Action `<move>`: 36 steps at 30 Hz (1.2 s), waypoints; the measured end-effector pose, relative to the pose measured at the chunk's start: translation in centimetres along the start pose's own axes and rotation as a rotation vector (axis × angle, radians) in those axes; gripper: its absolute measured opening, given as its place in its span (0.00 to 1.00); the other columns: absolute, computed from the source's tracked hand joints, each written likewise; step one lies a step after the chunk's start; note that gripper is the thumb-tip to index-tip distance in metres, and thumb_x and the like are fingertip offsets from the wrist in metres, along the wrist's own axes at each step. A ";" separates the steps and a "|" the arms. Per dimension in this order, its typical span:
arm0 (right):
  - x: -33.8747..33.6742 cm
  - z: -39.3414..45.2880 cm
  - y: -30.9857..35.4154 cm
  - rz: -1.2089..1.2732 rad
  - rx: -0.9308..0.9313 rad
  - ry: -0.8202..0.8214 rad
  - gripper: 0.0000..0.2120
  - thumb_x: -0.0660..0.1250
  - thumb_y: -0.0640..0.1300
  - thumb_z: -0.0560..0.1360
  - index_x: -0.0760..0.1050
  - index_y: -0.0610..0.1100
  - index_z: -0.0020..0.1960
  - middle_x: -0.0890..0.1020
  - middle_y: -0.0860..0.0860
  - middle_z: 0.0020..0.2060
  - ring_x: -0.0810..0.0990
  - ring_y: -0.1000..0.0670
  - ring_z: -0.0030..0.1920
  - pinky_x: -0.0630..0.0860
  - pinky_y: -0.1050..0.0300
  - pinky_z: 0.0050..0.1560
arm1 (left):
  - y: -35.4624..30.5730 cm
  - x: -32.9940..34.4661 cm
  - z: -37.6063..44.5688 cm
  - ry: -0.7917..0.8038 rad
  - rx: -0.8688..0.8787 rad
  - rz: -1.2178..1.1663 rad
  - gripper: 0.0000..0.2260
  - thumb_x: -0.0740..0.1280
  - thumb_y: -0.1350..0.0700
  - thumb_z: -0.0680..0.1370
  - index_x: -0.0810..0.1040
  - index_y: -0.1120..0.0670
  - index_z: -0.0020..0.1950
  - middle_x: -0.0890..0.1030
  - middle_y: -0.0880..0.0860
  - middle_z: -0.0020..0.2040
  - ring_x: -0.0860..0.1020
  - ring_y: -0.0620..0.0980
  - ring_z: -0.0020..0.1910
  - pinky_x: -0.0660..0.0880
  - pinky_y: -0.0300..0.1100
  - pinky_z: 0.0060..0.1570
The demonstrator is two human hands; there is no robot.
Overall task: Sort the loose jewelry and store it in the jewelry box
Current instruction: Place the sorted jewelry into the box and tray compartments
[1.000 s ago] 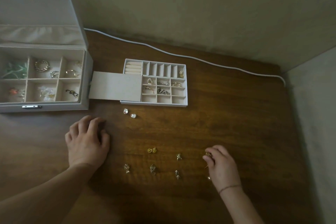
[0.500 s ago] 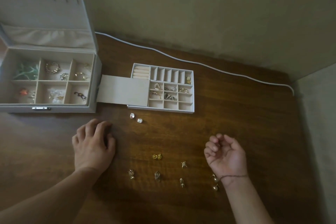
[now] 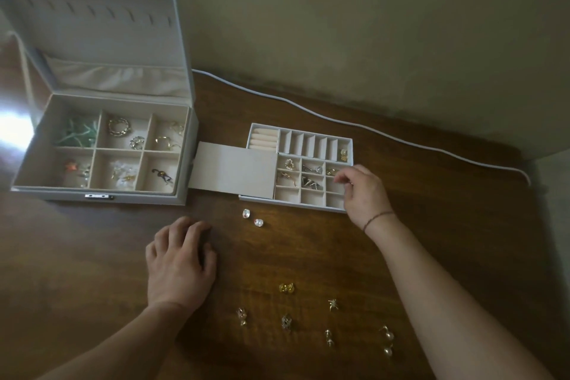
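Note:
The white jewelry box (image 3: 138, 196) stands open at the left, with rings and earrings in its six compartments. A divided white tray (image 3: 311, 198) lies to its right, a flat beige card (image 3: 234, 170) over its left half. My right hand (image 3: 364, 194) hovers over the tray's right compartments, fingertips pinched on a small gold earring that is mostly hidden. My left hand (image 3: 179, 259) rests flat on the table and holds nothing. Loose pieces lie on the table: two clear stones (image 3: 246, 213), a gold stud (image 3: 286, 288), pearl earrings (image 3: 388, 335) and several small earrings (image 3: 287, 322).
A white cable (image 3: 401, 140) runs along the back of the wooden table (image 3: 447, 225), under the wall. The box's raised lid (image 3: 92, 34) stands at the far left. A wall closes off the table's right side.
My right hand picked a gold earring off the table at the lower right and carried it up to the tray. The left hand stayed put. The view shifted.

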State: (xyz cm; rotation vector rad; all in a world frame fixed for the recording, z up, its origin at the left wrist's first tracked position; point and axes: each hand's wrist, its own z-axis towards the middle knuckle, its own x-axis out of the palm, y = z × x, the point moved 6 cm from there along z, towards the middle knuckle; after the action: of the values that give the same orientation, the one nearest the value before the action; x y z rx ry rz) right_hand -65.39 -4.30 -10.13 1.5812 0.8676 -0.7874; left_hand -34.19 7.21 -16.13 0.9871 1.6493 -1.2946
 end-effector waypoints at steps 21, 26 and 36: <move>0.6 -6.6 0.1 -0.058 -0.125 0.054 0.09 0.64 0.44 0.77 0.77 0.50 0.56 0.75 0.57 0.54 0.71 0.58 0.56 0.71 0.62 0.55 | 0.0 0.1 0.0 -0.033 -0.010 -0.012 0.22 0.55 0.44 0.73 0.76 0.50 0.61 0.72 0.54 0.64 0.65 0.58 0.65 0.64 0.57 0.62; 2.5 -14.4 -0.8 -0.173 -0.134 0.383 0.16 0.64 0.50 0.77 0.71 0.60 0.63 0.68 0.66 0.56 0.66 0.64 0.58 0.67 0.69 0.56 | 0.0 0.1 0.0 -0.035 -0.003 -0.002 0.22 0.55 0.44 0.73 0.76 0.50 0.62 0.72 0.55 0.65 0.65 0.58 0.66 0.63 0.56 0.62; 5.7 -18.1 -2.9 -0.104 -0.150 0.267 0.11 0.73 0.38 0.71 0.80 0.50 0.51 0.75 0.60 0.45 0.73 0.63 0.44 0.71 0.73 0.44 | -0.1 0.2 -0.2 -0.057 -0.007 -0.016 0.18 0.60 0.48 0.74 0.76 0.50 0.62 0.72 0.55 0.65 0.64 0.59 0.65 0.62 0.57 0.63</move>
State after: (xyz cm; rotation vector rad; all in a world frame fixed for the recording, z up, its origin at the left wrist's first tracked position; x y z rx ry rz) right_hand -64.29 14.61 -13.44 1.5381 1.1821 -0.5760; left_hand -34.37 7.42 -16.23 0.9257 1.6203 -1.3147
